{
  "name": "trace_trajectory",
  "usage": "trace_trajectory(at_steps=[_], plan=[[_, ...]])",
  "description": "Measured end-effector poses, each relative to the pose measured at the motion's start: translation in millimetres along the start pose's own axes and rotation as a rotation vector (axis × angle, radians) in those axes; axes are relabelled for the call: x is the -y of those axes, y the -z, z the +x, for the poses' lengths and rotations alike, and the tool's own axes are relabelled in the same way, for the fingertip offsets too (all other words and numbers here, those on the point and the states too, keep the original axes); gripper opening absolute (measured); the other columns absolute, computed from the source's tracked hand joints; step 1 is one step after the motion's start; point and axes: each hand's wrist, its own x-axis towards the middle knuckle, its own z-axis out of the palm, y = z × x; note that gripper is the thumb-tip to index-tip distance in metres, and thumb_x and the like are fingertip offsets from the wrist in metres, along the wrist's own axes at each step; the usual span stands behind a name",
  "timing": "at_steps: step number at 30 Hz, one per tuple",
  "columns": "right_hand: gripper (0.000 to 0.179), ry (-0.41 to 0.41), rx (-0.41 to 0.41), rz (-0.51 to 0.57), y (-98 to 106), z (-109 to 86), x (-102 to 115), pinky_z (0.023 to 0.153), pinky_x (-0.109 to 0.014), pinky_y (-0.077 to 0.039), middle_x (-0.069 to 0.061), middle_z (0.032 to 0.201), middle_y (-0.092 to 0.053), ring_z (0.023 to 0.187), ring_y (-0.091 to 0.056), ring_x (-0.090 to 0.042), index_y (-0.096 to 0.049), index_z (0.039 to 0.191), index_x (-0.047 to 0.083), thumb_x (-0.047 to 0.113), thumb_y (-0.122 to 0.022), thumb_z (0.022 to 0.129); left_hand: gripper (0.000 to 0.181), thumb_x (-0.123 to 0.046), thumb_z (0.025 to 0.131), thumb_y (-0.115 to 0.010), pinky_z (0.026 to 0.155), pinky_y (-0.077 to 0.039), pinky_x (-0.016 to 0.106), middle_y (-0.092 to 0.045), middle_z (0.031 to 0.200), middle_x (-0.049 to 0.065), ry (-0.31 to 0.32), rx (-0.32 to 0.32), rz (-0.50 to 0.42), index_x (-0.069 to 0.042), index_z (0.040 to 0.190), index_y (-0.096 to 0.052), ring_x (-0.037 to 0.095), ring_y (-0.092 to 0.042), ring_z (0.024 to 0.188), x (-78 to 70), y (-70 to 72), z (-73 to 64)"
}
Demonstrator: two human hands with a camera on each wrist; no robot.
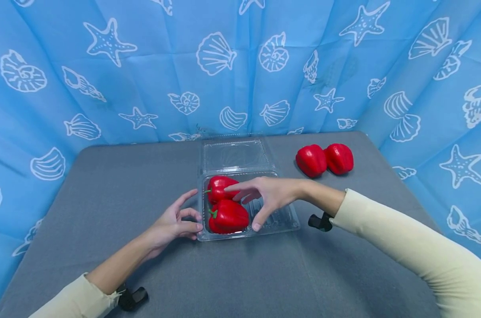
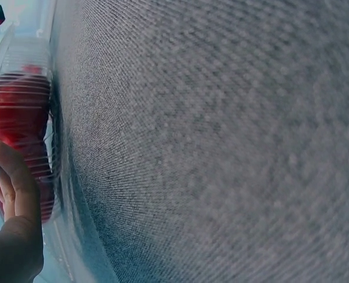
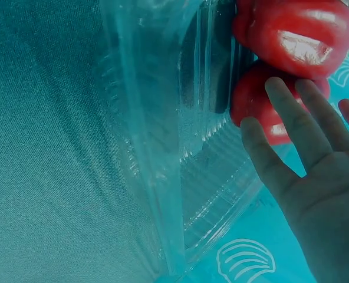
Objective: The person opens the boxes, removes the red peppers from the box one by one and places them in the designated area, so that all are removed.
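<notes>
Red bell peppers point(image 1: 228, 216) sit left in an open plastic clamshell point(image 1: 281, 220); left hand point(image 1: 170, 226) lies slack at its edge; right hand point(image 1: 270, 193), spread over them, grips nothing; its nudge could roll one.

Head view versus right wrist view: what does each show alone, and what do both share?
Only the head view: the left hand at the clear container's edge, two loose red peppers outside it, and green stems.
Only the right wrist view: the palm and the container's ribbed wall up close.
Both: the right hand, two peppers inside the container, the table and the blue curtain.
</notes>
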Motion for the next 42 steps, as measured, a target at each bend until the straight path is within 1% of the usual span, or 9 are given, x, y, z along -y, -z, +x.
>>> trace_trajectory(at_steps=[6,12,18,23,28,33,39,42], plan=[[0.094,0.005,-0.021,-0.01,-0.5,5.3,-1.1,0.104,-0.052,-0.044,-0.007,0.144,-0.048,0.129,-0.048,-0.023,-0.031,0.156,0.01,0.024,-0.083,0.078,0.085,-0.006,0.093,-0.065,0.08,-0.057,0.035,-0.061,0.104,0.006,0.005,-0.011,0.0,-0.021,0.158,-0.012,0.022,-0.067,0.089,-1.1,-1.6,-0.4],[0.092,0.001,-0.029,-0.055,-5.6,11.5,-1.2,0.101,-0.051,-0.047,-0.005,0.136,-0.051,0.124,-0.048,-0.024,-0.033,0.155,0.012,0.026,-0.082,0.078,0.086,-0.006,0.093,-0.066,0.081,-0.056,0.035,-0.061,0.104,0.007,-0.001,-0.016,0.017,-0.02,0.158,-0.012,0.023,-0.067,0.089,-1.6,-3.1,-0.5],[0.093,-0.023,-0.047,-0.094,-10.7,16.3,2.6,0.096,-0.048,-0.051,-0.004,0.136,-0.048,0.123,-0.047,-0.023,-0.034,0.154,0.015,0.025,-0.084,0.075,0.085,-0.006,0.093,-0.066,0.081,-0.056,0.036,-0.062,0.105,0.007,0.01,-0.032,0.012,-0.023,0.157,-0.014,0.023,-0.066,0.089,-1.0,-2.8,0.1],[0.088,-0.061,-0.063,-0.138,-13.7,17.5,3.8,0.096,-0.046,-0.051,-0.002,0.138,-0.045,0.124,-0.046,-0.021,-0.04,0.151,0.017,0.025,-0.084,0.075,0.085,-0.005,0.093,-0.065,0.081,-0.056,0.036,-0.061,0.105,0.007,0.002,-0.018,0.011,-0.022,0.158,-0.013,0.022,-0.066,0.089,0.2,-1.9,1.5],[0.085,-0.099,-0.08,-0.178,-17.0,19.1,6.2,0.096,-0.047,-0.05,-0.002,0.135,-0.046,0.122,-0.045,-0.02,-0.043,0.149,0.018,0.025,-0.085,0.076,0.084,-0.005,0.093,-0.065,0.081,-0.056,0.035,-0.062,0.105,0.006,-0.002,-0.008,0.005,-0.022,0.157,-0.013,0.022,-0.067,0.089,0.4,-1.5,0.7],[0.082,-0.116,-0.097,-0.213,-20.1,21.7,7.9,0.096,-0.047,-0.05,-0.001,0.134,-0.045,0.121,-0.045,-0.02,-0.044,0.147,0.019,0.024,-0.084,0.076,0.085,-0.005,0.094,-0.064,0.081,-0.056,0.034,-0.061,0.106,0.007,-0.007,0.002,-0.007,-0.02,0.158,-0.011,0.022,-0.067,0.09,-0.5,-1.3,-0.7],[0.078,-0.147,-0.142,-0.267,-23.9,23.6,8.5,0.092,-0.044,-0.053,-0.001,0.133,-0.046,0.122,-0.044,-0.021,-0.047,0.144,0.021,0.017,-0.085,0.076,0.084,-0.006,0.094,-0.064,0.082,-0.056,0.035,-0.061,0.106,0.007,-0.002,0.0,-0.003,-0.021,0.158,-0.012,0.022,-0.067,0.09,0.1,-0.9,0.2],[0.078,-0.154,-0.155,-0.306,-25.5,24.0,9.3,0.092,-0.041,-0.053,-0.001,0.133,-0.046,0.122,-0.044,-0.02,-0.047,0.144,0.021,0.018,-0.086,0.076,0.083,-0.007,0.094,-0.064,0.082,-0.056,0.035,-0.061,0.106,0.007,0.008,-0.01,0.004,-0.021,0.158,-0.012,0.022,-0.067,0.09,-1.2,-1.5,0.7]])
